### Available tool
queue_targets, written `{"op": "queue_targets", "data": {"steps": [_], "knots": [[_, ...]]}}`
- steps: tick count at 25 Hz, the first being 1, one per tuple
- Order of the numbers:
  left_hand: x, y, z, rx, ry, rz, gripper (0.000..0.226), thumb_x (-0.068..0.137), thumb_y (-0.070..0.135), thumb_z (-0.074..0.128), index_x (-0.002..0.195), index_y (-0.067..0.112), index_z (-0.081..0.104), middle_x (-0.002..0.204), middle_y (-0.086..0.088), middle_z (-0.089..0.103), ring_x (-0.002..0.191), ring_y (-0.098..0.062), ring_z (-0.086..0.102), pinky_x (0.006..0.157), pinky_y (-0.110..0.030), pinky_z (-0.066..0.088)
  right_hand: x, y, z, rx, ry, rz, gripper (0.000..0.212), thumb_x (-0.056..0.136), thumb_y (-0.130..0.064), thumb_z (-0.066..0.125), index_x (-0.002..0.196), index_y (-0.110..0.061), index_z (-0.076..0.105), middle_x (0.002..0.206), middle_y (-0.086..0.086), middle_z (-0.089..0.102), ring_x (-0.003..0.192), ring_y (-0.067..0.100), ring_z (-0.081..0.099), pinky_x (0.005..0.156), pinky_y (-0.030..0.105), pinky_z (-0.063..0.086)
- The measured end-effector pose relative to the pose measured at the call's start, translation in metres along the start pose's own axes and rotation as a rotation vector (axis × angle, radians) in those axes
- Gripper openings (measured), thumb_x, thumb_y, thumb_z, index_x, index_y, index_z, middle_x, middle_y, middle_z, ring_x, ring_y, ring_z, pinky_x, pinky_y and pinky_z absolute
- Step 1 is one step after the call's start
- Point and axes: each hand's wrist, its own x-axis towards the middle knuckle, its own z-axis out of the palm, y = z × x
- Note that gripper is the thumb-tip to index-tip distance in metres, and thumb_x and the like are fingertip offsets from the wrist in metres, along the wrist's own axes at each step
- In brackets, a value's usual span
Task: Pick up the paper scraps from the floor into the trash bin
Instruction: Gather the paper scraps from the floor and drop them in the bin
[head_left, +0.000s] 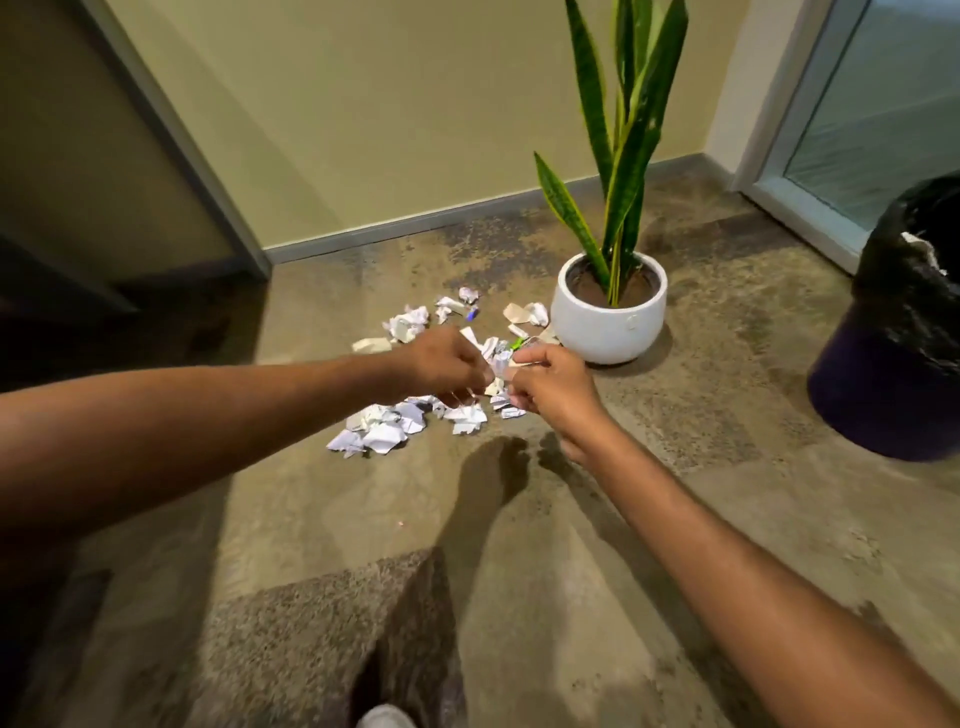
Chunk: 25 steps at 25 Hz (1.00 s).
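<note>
Paper scraps (384, 431) lie scattered on the mottled brown floor (519, 597), in front of the wall (389, 130) and just left of the white pot (608, 327). One group of crumpled white pieces is nearer to the person, another is farther, toward the wall, and a few more lie just beside the pot. Among them are a small blue bit (471, 313) and a small green bit (517, 343).

Both arms reach forward and the two hands meet above the middle of the pile. The right hand (545, 387) has its fingers curled, and its thumb and forefinger pinch a bunch of paper scraps held above the floor. The left hand (441, 364) is just beside it, with fingers curled too and the tips at the same bunch. It probably grips some pieces as well, but the blur there leaves this not fully sure. The shadows (488, 478) of both hands fall on the floor below them.

The trash bin (893, 374) stands at the right edge of the view, well apart from the pile, on the other side of the pot. It is dark purple with a black bag (914, 291) over its rim, and something white shows inside. The pot holds a tall plant (628, 130) with long green leaves edged in yellow. Behind the bin is a glass door (883, 104). At the bottom edge shows the toe of a light shoe (384, 719)
</note>
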Motion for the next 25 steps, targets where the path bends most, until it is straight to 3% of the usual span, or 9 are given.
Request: {"op": "queue_targets", "data": {"steps": [3, 6, 9, 12, 16, 20, 25], "knots": [[-0.029, -0.087, 0.005, 0.337, -0.129, 0.045, 0.013, 0.088, 0.009, 0.077, 0.096, 0.014, 0.085, 0.081, 0.002, 0.080, 0.067, -0.001, 0.069, 0.066, -0.018, 0.052, -0.013, 0.044, 0.035, -0.111, -0.111, 0.100, 0.019, 0.093, -0.004, 0.074, 0.111, -0.009, 0.070, 0.095, 0.018, 0.076, 0.073, 0.019, 0.064, 0.069, 0.032, 0.059], [-0.050, -0.153, 0.011, 0.552, -0.210, 0.094, 0.016, 0.083, 0.017, 0.082, 0.098, 0.021, 0.086, 0.088, 0.006, 0.082, 0.072, -0.001, 0.067, 0.067, -0.018, 0.045, -0.020, 0.080, 0.048, -0.173, -0.144, 0.186, 0.019, 0.095, -0.004, 0.072, 0.111, -0.013, 0.072, 0.110, 0.021, 0.077, 0.078, 0.021, 0.068, 0.072, 0.036, 0.060], [-0.061, -0.198, 0.021, 0.528, -0.239, 0.105, 0.020, 0.081, 0.020, 0.085, 0.101, 0.022, 0.086, 0.097, 0.009, 0.083, 0.081, -0.002, 0.073, 0.070, -0.019, 0.050, -0.023, 0.105, 0.050, -0.157, -0.125, 0.251, 0.022, 0.096, -0.002, 0.068, 0.114, -0.014, 0.070, 0.111, 0.019, 0.075, 0.080, 0.024, 0.066, 0.075, 0.043, 0.059], [-0.064, -0.222, 0.039, 0.493, -0.207, 0.143, 0.030, 0.082, 0.028, 0.087, 0.112, 0.023, 0.084, 0.110, 0.012, 0.082, 0.095, -0.002, 0.076, 0.079, -0.018, 0.055, -0.022, 0.117, 0.047, -0.153, -0.066, 0.255, 0.021, 0.098, 0.001, 0.067, 0.116, -0.010, 0.070, 0.113, 0.021, 0.073, 0.086, 0.024, 0.068, 0.089, 0.050, 0.064], [-0.058, -0.230, 0.055, 0.549, -0.074, 0.231, 0.023, 0.087, 0.037, 0.081, 0.107, 0.027, 0.083, 0.103, 0.011, 0.082, 0.090, -0.008, 0.076, 0.074, -0.033, 0.059, -0.016, 0.128, 0.042, -0.140, -0.014, 0.261, 0.021, 0.097, 0.004, 0.066, 0.112, -0.010, 0.071, 0.114, 0.024, 0.074, 0.088, 0.024, 0.069, 0.091, 0.047, 0.064], [-0.053, -0.238, 0.059, 0.533, -0.021, 0.315, 0.013, 0.089, 0.034, 0.079, 0.100, 0.029, 0.084, 0.099, 0.013, 0.081, 0.087, -0.010, 0.075, 0.072, -0.032, 0.058, -0.013, 0.134, 0.037, -0.116, -0.007, 0.266, 0.020, 0.097, 0.006, 0.067, 0.112, -0.008, 0.070, 0.114, 0.026, 0.073, 0.088, 0.024, 0.069, 0.090, 0.044, 0.063], [-0.044, -0.237, 0.060, 0.443, -0.032, 0.279, 0.016, 0.092, 0.035, 0.069, 0.093, 0.024, 0.080, 0.093, 0.010, 0.078, 0.082, -0.011, 0.072, 0.075, -0.036, 0.058, -0.003, 0.131, 0.028, -0.153, 0.015, 0.259, 0.023, 0.096, 0.005, 0.069, 0.112, -0.011, 0.071, 0.117, 0.025, 0.073, 0.089, 0.024, 0.071, 0.088, 0.043, 0.065]]}}
